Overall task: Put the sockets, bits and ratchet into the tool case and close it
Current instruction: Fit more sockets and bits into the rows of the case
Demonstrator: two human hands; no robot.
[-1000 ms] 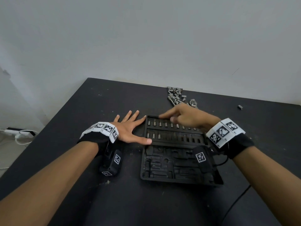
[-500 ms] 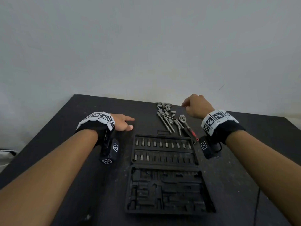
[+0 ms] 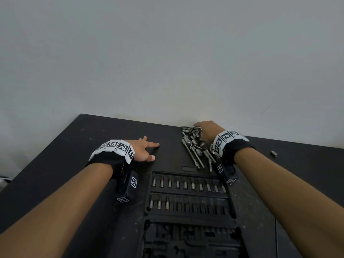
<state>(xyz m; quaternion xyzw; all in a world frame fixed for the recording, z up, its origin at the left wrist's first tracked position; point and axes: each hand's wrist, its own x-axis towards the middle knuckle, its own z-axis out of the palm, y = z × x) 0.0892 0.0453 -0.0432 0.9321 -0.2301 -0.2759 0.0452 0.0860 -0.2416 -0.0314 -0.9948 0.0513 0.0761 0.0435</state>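
Observation:
The black tool case [image 3: 230,216] lies open on the table in front of me. Its far half holds two rows of bits; the near half shows empty moulded slots. Beyond the case lies a pile of loose sockets, bits and extension bars [image 3: 194,144]. My right hand [image 3: 205,130] reaches over the far end of that pile, palm down, its fingertips at the small sockets; whether it holds one is hidden. My left hand [image 3: 144,150] rests flat on the table left of the pile, fingers straight. The ratchet is mostly hidden under my right wrist.
A single small bit [image 3: 274,153] lies alone on the black table [image 3: 65,146] to the far right. The table ends at a grey wall just behind the pile. Tracking bands and a small black unit hang at each wrist.
My right hand left the case's bit rows and reached back to the loose pile near the wall. My left hand let go of the case's left edge and now rests on the table.

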